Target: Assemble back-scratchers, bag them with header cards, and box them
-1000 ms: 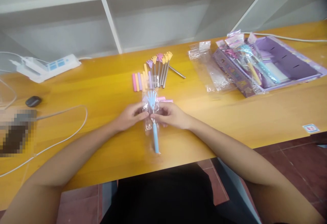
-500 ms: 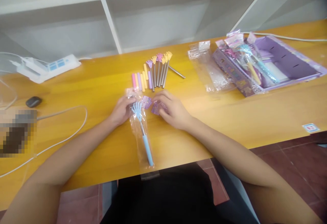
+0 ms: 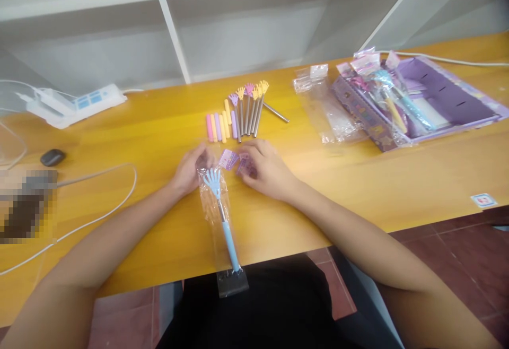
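Note:
A light-blue telescopic back scratcher [image 3: 228,240] with a hand-shaped head lies in a clear plastic bag [image 3: 210,208] in front of me. The bag's lower end hangs over the table edge against my dark clothing. My left hand [image 3: 190,171] is closed at the bag's upper end, its fingertips blurred. My right hand [image 3: 272,171] curls its fingers over small purple printed cards [image 3: 247,166], partly hiding them. More purple cards [image 3: 228,159] lie fanned on the table between the hands.
Beyond my hands lie several metal rods with hand-shaped heads [image 3: 249,110] and coloured handle sleeves [image 3: 218,127]. Clear bags [image 3: 332,115] lie beside a purple box [image 3: 469,86] holding bagged scratchers. At left are a power strip [image 3: 89,102], a black mouse-like object [image 3: 52,157] and a white cable [image 3: 119,214].
The bagged back scratcher has slid a little toward me, its lower end now further over the table edge. My left fingers have shifted at the bag's top; my right hand stays by the cards.

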Motion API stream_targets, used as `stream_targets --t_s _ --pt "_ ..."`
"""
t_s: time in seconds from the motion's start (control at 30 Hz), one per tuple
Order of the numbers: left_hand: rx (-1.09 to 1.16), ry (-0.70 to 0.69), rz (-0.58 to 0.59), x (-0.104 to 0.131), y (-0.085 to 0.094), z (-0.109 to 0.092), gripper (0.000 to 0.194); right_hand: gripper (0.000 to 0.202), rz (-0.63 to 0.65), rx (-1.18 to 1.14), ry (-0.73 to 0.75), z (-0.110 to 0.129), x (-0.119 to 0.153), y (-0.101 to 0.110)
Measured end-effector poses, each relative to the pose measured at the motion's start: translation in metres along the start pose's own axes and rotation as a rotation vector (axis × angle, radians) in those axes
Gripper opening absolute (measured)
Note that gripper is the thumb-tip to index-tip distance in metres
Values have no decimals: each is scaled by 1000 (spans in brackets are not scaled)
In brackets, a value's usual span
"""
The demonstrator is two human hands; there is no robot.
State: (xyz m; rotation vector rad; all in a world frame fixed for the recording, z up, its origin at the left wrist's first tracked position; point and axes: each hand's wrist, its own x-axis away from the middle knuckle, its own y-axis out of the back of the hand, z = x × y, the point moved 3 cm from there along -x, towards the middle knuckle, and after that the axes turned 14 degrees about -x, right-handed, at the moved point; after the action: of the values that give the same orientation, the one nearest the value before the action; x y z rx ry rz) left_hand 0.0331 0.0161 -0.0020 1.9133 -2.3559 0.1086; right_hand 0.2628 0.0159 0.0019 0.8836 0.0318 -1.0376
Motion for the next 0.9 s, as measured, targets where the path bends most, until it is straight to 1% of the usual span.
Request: stream_targets --t_s 0.1,0.17,0.2,0.27,0.43,0.5,0.57,0.63,0.7,0.77,0.9 --pt "46 23 -63 0 -1 2 51 66 33 110 -73 -3 4 1" --pt "57 27 -74 0 -2 2 47 73 70 173 -116 -3 6 3" --pt "52 25 -65 1 -4 3 48 74 89 199 -128 -3 6 4" --pt "27 15 -41 2 -6 3 52 69 107 227 -142 -3 6 7" --pt "-69 22 -14 6 -6 8 61 37 92 182 -170 -4 2 7" --pt "-105 20 -22 7 -5 12 62 31 97 163 -169 -5 2 6" --pt "-134 2 -24 7 -4 15 63 39 76 203 -169 -8 3 7" --pt "-160 -13 -3 7 -3 18 65 54 40 301 -186 -12 5 10" --pt "-197 -22 21 7 -3 20 66 62 24 383 -218 -18 7 14" --pt "-242 -31 31 7 -2 20 67 60 34 383 -241 -22 8 15" --pt "-312 -60 52 9 -2 17 69 52 50 256 -248 -25 7 14"
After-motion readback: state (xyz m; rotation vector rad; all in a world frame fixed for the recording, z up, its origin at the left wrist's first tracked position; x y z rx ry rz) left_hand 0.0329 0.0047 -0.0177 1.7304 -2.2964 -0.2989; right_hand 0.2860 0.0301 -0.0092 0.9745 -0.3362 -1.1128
